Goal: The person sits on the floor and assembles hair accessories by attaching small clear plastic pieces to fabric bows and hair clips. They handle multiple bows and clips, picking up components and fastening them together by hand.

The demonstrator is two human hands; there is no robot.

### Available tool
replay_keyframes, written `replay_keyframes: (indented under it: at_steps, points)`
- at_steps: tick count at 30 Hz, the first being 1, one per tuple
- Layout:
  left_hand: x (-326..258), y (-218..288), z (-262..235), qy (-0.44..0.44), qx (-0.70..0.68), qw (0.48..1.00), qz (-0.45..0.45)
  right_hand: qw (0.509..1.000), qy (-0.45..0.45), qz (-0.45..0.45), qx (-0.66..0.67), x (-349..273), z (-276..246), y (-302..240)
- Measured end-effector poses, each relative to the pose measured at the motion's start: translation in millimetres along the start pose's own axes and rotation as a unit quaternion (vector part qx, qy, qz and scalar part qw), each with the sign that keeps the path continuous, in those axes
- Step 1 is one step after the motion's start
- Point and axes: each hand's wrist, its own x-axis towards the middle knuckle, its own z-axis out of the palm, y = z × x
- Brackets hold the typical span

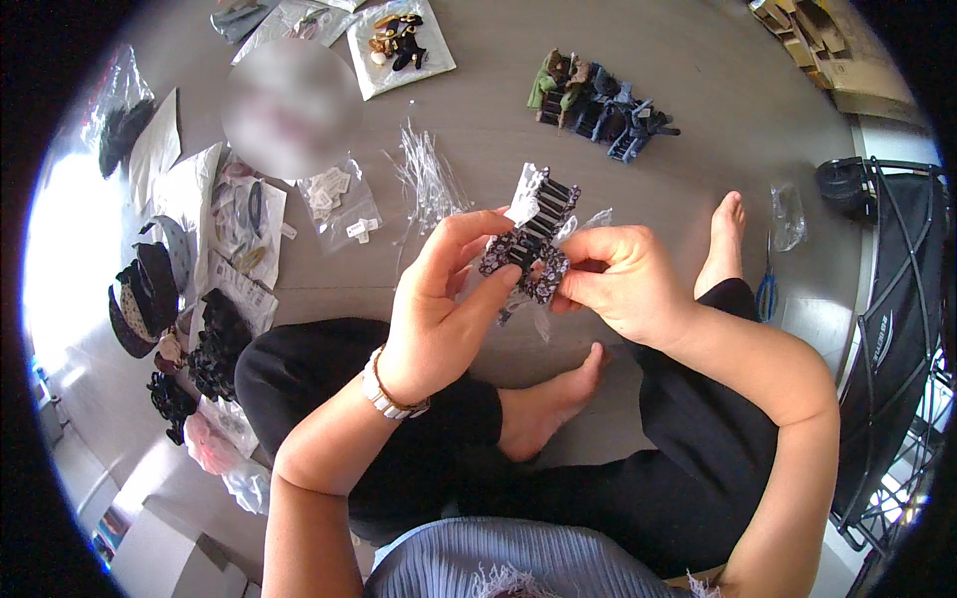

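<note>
My left hand (439, 289) grips a hair claw clip (526, 249) covered in dark flowered fabric, its row of black teeth pointing away from me. The thumb lies across the fabric and the fingers sit behind it. With thumb and fingers pinched, my right hand (618, 274) holds the clip's right edge. A piece of clear plastic (595, 221) shows behind the clip, and something white (525, 194) sticks up at its upper left. The clip is held in the air above my bare foot (558, 404).
Farther off lies a row of fabric claw clips (603, 105) in green, brown and blue. Left of my hands are thin clear fasteners (431, 174) and a bag of white tags (344, 199). Headbands (150, 284) and packets lie far left; blue-handled scissors (767, 294) lie right.
</note>
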Motion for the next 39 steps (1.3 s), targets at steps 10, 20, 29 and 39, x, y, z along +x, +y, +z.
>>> replay_keyframes:
  at_steps: [10, 20, 29, 39]
  points:
    - [3.1, 3.3, 0.7, 0.031, 0.154, 0.984, 0.082, 0.999, 0.003, -0.008, -0.041, 3.1, 8.3, 0.1]
    - [9.3, 4.0, -11.0, 0.064, 0.177, 0.968, 0.167, 0.998, 0.042, -0.048, 0.028, 1.8, 7.3, -6.1]
    - [-0.5, 21.4, -7.4, 0.021, -0.048, 0.998, 0.039, 0.986, -0.084, -0.011, 0.143, -15.6, -0.2, -35.1]
    - [-3.7, 36.2, -12.8, -0.046, -0.039, 0.997, 0.049, 0.987, -0.111, -0.099, 0.052, -15.1, -5.5, -39.3]
